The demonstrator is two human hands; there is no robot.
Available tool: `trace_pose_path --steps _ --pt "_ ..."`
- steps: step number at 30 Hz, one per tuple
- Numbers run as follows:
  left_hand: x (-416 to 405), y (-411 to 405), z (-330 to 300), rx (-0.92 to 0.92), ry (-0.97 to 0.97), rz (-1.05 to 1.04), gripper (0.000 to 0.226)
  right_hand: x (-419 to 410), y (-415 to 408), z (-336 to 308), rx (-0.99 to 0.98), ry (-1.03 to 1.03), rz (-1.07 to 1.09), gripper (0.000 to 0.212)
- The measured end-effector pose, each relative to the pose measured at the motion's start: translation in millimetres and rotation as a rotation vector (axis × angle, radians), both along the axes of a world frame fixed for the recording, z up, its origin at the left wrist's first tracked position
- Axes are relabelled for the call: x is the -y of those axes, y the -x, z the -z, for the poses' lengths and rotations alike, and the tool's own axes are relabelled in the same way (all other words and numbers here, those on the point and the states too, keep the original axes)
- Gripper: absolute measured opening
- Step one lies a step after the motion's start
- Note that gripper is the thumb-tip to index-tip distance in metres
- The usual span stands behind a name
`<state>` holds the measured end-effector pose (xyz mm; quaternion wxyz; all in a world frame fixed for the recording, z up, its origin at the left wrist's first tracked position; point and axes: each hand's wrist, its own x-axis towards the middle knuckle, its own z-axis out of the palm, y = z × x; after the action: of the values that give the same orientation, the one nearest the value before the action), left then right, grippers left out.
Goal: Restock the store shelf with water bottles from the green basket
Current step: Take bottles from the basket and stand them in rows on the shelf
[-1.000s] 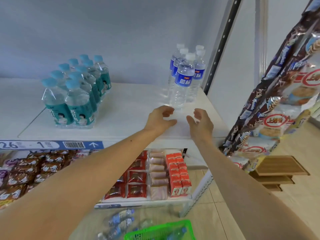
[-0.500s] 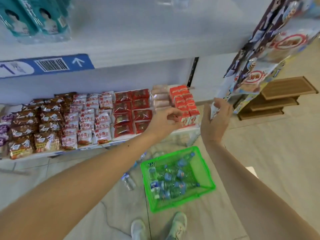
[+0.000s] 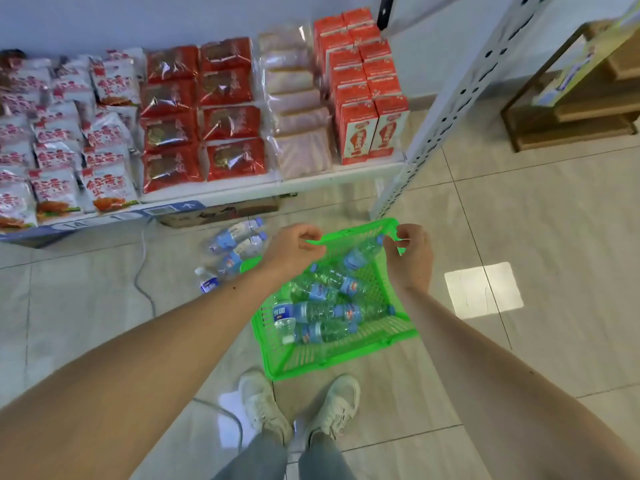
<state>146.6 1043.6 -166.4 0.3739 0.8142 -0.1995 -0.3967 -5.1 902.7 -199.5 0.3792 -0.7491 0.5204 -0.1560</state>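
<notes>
Basket: green basket (image 3: 341, 355) is set on the tiled floor (image 3: 519, 216), just ahead of two white shoes (image 3: 266, 407).
Contents: water bottles (image 3: 318, 311) are lain on their sides inside.
Left hand (image 3: 294, 249): fingers are closed on the basket's far rim.
Right hand (image 3: 410, 256): closed on the same rim, at its right corner.
Loose bottles (image 3: 235, 251): left on the floor beside the basket, below the snack shelf (image 3: 242, 190).

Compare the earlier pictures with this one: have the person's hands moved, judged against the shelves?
Yes. Both came down from the upper bottle shelf, past the snack shelf, and the left hand and right hand now grip the green basket on the floor.
</notes>
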Motion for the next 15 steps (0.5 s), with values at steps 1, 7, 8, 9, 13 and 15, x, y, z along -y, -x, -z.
trace_pose_path --steps 1,7,8,9,13,15 --pt "-1 2 21 -0.005 -0.017 -0.006 0.029 -3 2 22 -0.020 -0.022 -0.025 0.020" --pt "-32 -6 145 0.040 -0.173 -0.005 0.027 -68 -8 154 -0.152 -0.250 -0.250 0.025" --pt "-38 -10 163 0.063 -0.190 -0.014 0.027 -85 -11 175 -0.171 -0.302 -0.282 0.027" --pt "-44 -13 180 0.086 -0.207 -0.022 0.027 -102 -15 196 -0.186 -0.353 -0.302 0.028" --pt "-66 -27 234 0.103 -0.252 -0.011 0.028 -164 -27 267 -0.304 -0.629 -0.297 0.029" --pt "-74 -33 250 0.112 -0.268 0.014 0.026 -189 -30 297 -0.408 -0.708 -0.338 0.036"
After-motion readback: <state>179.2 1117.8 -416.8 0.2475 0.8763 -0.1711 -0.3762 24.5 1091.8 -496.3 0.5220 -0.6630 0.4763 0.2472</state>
